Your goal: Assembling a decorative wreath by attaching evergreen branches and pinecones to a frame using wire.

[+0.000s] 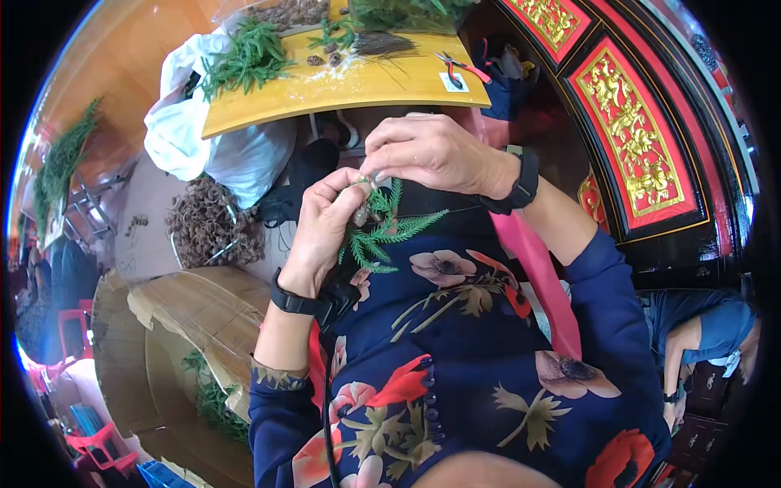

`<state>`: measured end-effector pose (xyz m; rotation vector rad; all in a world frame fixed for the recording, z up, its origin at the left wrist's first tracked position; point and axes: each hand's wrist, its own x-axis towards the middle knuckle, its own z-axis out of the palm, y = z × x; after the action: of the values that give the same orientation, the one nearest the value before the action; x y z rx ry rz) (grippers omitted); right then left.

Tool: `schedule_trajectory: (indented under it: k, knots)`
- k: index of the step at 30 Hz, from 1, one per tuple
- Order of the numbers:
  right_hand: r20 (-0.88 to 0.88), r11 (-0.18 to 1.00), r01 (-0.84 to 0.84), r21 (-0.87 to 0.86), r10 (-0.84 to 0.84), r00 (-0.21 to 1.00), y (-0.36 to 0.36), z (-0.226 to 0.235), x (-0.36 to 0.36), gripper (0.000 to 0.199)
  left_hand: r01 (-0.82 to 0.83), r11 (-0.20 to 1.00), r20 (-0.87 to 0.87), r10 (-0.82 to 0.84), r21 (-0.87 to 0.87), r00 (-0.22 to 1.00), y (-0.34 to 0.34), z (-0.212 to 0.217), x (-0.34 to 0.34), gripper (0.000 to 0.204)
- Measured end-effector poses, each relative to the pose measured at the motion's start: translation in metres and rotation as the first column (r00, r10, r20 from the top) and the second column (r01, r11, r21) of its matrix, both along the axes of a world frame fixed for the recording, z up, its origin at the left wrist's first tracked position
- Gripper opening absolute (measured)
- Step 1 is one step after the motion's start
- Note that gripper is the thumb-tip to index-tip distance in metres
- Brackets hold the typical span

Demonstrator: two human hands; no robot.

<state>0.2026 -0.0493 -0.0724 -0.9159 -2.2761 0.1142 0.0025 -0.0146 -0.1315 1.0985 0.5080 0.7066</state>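
Note:
Above my lap, my left hand [320, 224] is closed around the stem end of a green artificial pine sprig [393, 233]. A small brown pine cone [361, 215] shows at its thumb, against the needles. My right hand [429, 152] meets it from above, thumb and fingers pinched together at the top of the sprig. What lies in that pinch is hidden by the fingers. A thin dark line, like wire, runs right from the sprig below my right wrist.
Ahead stands a yellow table [342, 99] with green sprigs [246, 58], loose pine cones [316, 60], dark wires [382, 45] and red-handled pliers [464, 70]. Left are a heap of pine cones [203, 224] and a cardboard box [122, 350]. A person [704, 329] bends at right.

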Motion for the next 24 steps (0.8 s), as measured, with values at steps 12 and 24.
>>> schedule_trajectory:
  k: [12,24]
  knots:
    - [0.091,0.905,0.242,-0.350,-0.224,0.970,0.001,-0.005,-0.009,0.014,-0.138,0.512,-0.158,0.491,0.848,0.857,-0.005,0.008,0.003,0.006]
    - [0.484,0.124,0.969,-0.215,-0.848,0.216,0.098,-0.070,0.190,0.084,-0.328,0.932,-0.104,0.346,0.157,0.933,0.003,0.001,0.000,0.007]
